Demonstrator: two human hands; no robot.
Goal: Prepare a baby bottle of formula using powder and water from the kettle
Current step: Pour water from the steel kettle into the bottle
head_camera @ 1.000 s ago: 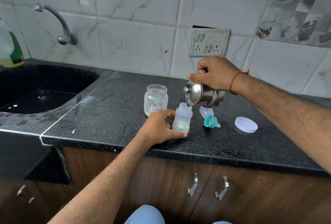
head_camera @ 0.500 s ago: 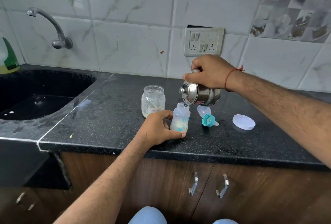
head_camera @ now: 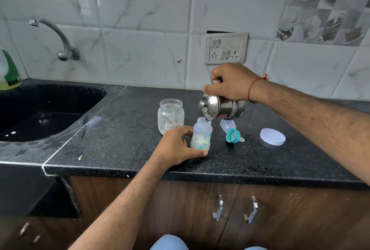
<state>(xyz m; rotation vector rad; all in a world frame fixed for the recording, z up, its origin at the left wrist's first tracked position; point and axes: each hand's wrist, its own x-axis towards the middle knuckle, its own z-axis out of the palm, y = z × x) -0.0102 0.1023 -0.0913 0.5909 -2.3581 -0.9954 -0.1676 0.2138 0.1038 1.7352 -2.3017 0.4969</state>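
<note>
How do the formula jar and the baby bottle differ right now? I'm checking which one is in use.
The formula jar stands free and untouched; the baby bottle is steadied by the left hand. The jar is wider with a handwritten label; the bottle is narrower with printed designs. Only the bottle sits under the tilted kettle. Both stand upright, open-topped.

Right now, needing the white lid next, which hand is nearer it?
Right. The right hand holds the kettle up-left of the white lid; the left hand grips the bottle, farther left.
</note>
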